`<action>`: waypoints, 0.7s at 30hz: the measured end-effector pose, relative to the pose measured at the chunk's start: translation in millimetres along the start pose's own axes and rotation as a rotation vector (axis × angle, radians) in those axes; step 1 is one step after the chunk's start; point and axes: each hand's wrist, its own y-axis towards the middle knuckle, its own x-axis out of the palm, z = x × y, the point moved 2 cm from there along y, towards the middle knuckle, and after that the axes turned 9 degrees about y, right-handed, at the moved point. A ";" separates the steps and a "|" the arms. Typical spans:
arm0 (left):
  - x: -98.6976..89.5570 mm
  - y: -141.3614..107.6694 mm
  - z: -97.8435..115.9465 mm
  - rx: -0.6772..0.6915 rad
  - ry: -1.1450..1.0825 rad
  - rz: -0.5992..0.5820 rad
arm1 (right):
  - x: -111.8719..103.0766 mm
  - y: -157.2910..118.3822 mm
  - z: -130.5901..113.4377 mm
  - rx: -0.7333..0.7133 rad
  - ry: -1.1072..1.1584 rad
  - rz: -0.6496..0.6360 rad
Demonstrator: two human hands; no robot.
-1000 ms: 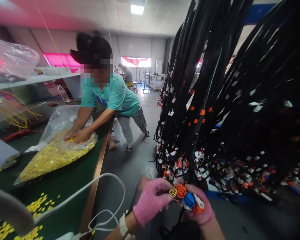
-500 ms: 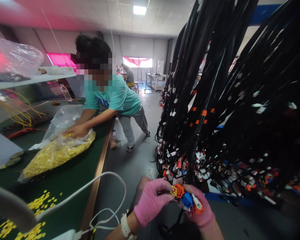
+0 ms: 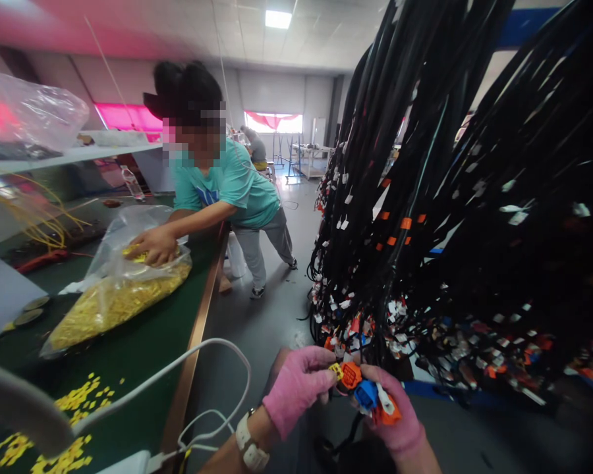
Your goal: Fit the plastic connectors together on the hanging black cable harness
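My left hand, in a pink fingerless-looking glove, pinches a small yellow piece between thumb and fingers. Just right of that piece is an orange connector. My right hand, also gloved in pink, is closed round a cluster of connectors: the orange one, a blue connector, a white one and another orange one lower down. A black cable hangs below the cluster. The right fingertips are partly hidden behind the connectors.
Thick bundles of black cables hang at the right, with many connectors at their ends. On the green table lie a bag of yellow pieces, loose yellow pieces and a white cable. A person reaches into the bag.
My left hand and the yellow piece have shifted slightly left, away from the orange connector. The other person's hand has lifted a little at the bag, and the torso is more upright.
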 end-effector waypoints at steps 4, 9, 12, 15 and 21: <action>-0.3 0.6 -5.1 -0.083 -0.013 -0.041 | 5.6 -1.6 1.8 0.081 0.093 -0.023; -4.9 -0.4 5.1 -0.004 -0.034 -0.033 | 7.0 2.1 -4.7 0.058 0.056 -0.037; -6.0 -3.3 12.3 0.101 0.101 -0.001 | 7.2 4.8 -8.2 0.080 0.016 -0.055; -5.5 -7.9 17.8 0.294 0.329 0.020 | 8.7 5.1 -8.4 0.101 0.009 -0.082; -6.0 -13.4 22.2 0.594 0.719 0.011 | 9.9 1.2 -5.3 -0.076 0.002 0.002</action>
